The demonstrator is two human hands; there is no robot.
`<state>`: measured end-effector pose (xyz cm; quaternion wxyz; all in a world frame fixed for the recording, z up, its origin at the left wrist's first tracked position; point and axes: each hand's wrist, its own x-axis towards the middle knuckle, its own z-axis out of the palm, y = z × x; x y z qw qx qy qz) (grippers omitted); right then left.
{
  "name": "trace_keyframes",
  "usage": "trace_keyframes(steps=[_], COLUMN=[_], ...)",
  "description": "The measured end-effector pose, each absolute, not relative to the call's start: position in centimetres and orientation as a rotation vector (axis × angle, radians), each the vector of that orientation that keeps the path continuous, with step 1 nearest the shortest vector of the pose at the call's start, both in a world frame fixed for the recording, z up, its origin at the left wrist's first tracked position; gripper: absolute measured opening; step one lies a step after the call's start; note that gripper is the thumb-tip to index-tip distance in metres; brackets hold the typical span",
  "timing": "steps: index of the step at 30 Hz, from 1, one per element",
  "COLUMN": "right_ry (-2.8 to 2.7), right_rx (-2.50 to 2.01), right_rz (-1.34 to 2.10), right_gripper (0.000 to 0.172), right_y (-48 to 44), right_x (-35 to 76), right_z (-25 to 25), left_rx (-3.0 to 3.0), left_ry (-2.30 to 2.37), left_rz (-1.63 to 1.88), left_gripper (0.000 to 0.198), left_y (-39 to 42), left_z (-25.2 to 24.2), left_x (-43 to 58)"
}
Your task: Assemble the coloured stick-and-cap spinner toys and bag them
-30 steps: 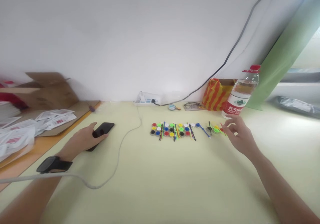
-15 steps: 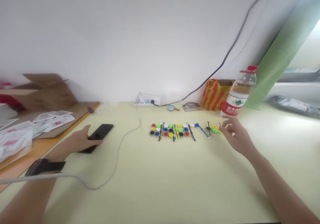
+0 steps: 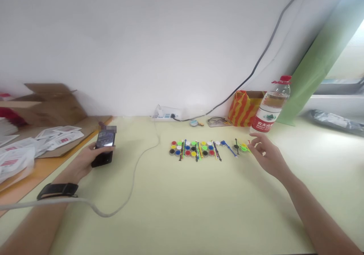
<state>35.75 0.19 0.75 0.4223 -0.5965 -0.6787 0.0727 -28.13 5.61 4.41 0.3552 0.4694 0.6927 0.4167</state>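
We are looking at a worktop (image 3: 184,202) that is showing a smooth, matt, pale yellow face. The phone (image 3: 104,149) in our left hand (image 3: 85,162) is gleaming like glossy dark glass. Our wristband (image 3: 57,190) is looking like matt dark rubber. Across the worktop's left half, a cable (image 3: 133,175) is showing a smooth grey sheath. Towards the back edge, the coloured caps and sticks (image 3: 193,148) are shining like hard plastic, and the power strip (image 3: 166,114) is showing white plastic. The bottle (image 3: 269,109) is showing clear glossy plastic, and the striped bag (image 3: 241,113) a coarse weave. Beyond the left edge, the cardboard (image 3: 54,101) is looking matt and brown, and the white packets (image 3: 17,152) are glinting faintly.
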Motion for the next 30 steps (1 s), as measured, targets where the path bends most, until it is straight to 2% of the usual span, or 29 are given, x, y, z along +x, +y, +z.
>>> trace_keyframes(steps=[2,4,10,17,22,30], right_ry=[-1.706,-1.712,-1.750,-1.785,-1.794,-1.831], right_rx=[-1.503,-1.510,-1.516,-1.541,-1.552,-1.582], right_rz=[0.174,0.167,0.165,0.145,0.149,0.144], right_gripper=[0.043,0.043,0.043,0.041,0.037,0.034], right_y=[0.2,0.2,0.2,0.0,0.0,0.1], right_x=[35.8,35.9,36.1,36.1,36.2,36.2], right_z=[0.7,0.6,0.5,0.5,0.3,0.2], left_rx=[1.007,0.930,1.127,1.198,1.153,1.004], left_ry=[1.541,1.363,1.334,1.432,1.347,1.194], left_rz=[1.153,1.215,1.163,1.088,1.142,1.185], left_gripper=[0.060,0.059,0.093,0.090,0.099,0.079], left_y=[5.4,5.0,4.4,4.4,4.0,3.6], left_z=[4.5,4.8,4.7,4.3,4.8,5.5], left_x=[-27.7,-27.3,-26.6,-26.7,-25.8,-24.6])
